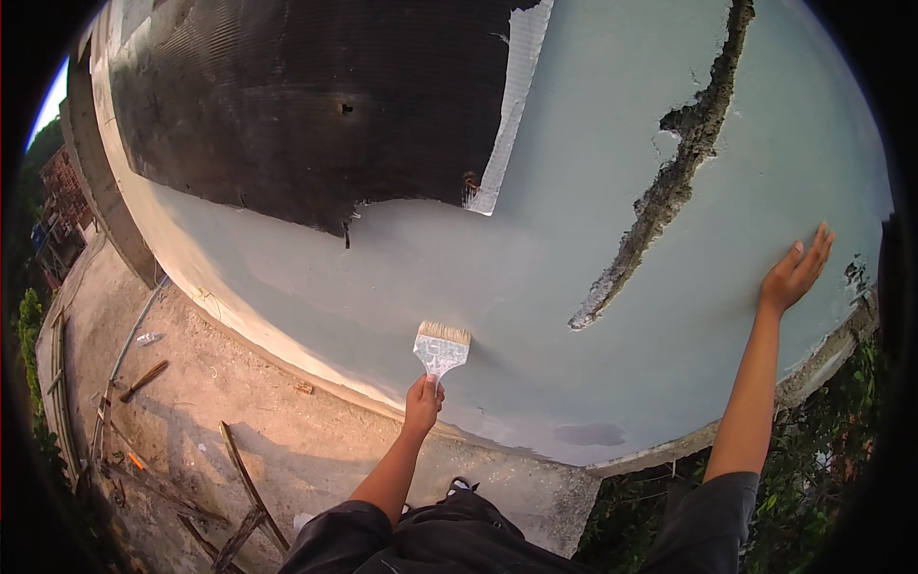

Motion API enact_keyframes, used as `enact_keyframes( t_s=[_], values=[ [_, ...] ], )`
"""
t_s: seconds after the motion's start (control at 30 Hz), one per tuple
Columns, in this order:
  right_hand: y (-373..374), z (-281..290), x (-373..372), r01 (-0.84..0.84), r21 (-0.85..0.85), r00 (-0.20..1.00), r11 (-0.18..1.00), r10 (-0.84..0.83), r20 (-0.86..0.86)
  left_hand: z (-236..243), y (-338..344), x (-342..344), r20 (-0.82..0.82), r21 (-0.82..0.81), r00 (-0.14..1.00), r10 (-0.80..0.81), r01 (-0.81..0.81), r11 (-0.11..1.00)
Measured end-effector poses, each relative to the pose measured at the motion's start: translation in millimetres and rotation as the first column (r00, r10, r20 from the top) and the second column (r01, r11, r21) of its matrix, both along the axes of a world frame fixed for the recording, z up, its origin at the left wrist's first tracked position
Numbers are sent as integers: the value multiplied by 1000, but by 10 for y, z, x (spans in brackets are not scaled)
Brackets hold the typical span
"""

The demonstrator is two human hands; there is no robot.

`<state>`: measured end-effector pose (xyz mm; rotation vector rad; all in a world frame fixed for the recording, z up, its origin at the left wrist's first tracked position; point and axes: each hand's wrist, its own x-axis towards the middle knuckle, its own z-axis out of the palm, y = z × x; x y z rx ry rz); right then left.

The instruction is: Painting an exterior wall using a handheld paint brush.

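My left hand [421, 407] grips the handle of a wide, paint-smeared brush [441, 351], whose pale bristles are at the lower part of a curved, pale grey-blue surface [526, 287]; whether they touch it, I cannot tell. My right hand [796, 268] rests on the same surface at the right, fingers stretched out. A long, jagged, rough crack [669, 191] runs down between centre and upper right. A dark ribbed sheet [316, 105] with a torn whitish edge covers the upper left of the surface.
Below is a concrete ledge [191, 373] where I stand, with long wooden pieces [244, 478], a thin pipe [124, 349] and small debris. At the lower right, beyond the ledge's edge, green foliage [822, 440] shows below. More greenery and brick structures stand at the far left.
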<state>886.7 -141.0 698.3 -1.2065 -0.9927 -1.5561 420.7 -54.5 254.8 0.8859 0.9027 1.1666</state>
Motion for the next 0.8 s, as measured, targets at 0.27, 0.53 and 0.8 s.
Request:
enact_keyframes(
  t_s=[0.27, 0.53, 0.8],
  values=[
    [31, -10, -31, 2, -8, 1000, 1000, -2, -28, -678, -146, -171, -271, -26, 961, 55, -65, 998],
    [7, 2, -25, 3, -11, 1000, 1000, -3, -17, -67, -15, -42, -22, 0, 1000, -16, 16, 1000],
    [-9, 4, -73, 0, -9, 1000, 1000, 0, -17, -690, -147, -255, -303, -50, 952, 40, -58, 997]
  ],
)
